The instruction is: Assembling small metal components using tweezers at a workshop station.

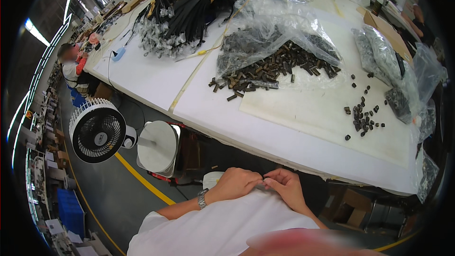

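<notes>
Close to my body, in front of the table's near edge, my two hands meet at the fingertips. My left hand, with a metal watch on its wrist, is closed with its fingers curled in. My right hand pinches with thumb and forefinger. Between the fingertips shows a small dark piece, too small to make out its kind. On the white table lies a heap of short dark tube-like pieces, partly under a clear plastic bag. Smaller black pieces are scattered to the right.
A bundle of black straps with clear-wrapped ends lies at the far left of the table. Plastic bags line the right edge. A white fan stands left of the table; a person sits beyond. Cardboard boxes lie below.
</notes>
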The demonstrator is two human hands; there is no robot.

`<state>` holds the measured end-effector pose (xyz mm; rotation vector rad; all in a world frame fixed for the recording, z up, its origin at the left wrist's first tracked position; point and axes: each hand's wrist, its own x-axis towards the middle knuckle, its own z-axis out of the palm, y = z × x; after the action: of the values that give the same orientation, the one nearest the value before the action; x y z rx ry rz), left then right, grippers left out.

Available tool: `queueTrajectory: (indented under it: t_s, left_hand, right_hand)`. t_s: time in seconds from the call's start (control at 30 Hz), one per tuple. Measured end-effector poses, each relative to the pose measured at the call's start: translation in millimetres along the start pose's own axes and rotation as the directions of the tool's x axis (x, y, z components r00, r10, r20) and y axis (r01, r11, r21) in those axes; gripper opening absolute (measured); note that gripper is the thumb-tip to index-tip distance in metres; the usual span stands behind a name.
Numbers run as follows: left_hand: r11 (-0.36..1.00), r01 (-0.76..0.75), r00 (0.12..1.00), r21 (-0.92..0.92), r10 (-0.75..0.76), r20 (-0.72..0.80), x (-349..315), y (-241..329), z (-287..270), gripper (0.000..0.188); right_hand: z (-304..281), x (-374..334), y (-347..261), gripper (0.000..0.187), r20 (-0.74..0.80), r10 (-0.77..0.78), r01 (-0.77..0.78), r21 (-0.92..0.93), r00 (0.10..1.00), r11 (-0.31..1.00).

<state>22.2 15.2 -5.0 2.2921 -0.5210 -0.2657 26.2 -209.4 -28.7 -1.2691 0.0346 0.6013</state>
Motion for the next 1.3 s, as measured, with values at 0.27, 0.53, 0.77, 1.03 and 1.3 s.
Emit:
queueTrajectory:
  t_s: [0.27, 0.53, 0.77, 1.03, 1.3]
  left_hand:
    - [0.999, -0.015, 1.000, -0.049, 0.015, 0.003, -2, -5, 6, 0.014]
    - [1.000, -0.018, 0.999, -0.022, 0.017, -0.044, -1, -1, 6, 0.015]
    - [1.000, -0.005, 0.999, -0.013, 0.004, -0.050, 2, 0, 7, 0.014]
    - [1.000, 0.015, 1.000, 0.003, -0.015, -0.022, 4, -1, 6, 0.014]
    - [0.998, -0.006, 1.000, 0.064, 0.007, -0.007, 9, 0, 6, 0.014]
  right_hand:
    - [-1, -1, 5, 0.015, 0.010, -0.017, 0.018, -0.073, 1.000, 0.997]
    - [2, -1, 4, 0.012, -0.020, -0.059, 0.057, -0.081, 0.998, 0.995]
    - [1, 0, 3, 0.015, -0.032, -0.059, 0.056, -0.095, 0.998, 0.994]
    - [4, 0, -1, 0.014, -0.053, -0.110, 0.094, -0.244, 0.993, 0.965]
    - [1, 3, -2, 0.015, -0.036, -0.140, 0.116, -0.377, 0.990, 0.919]
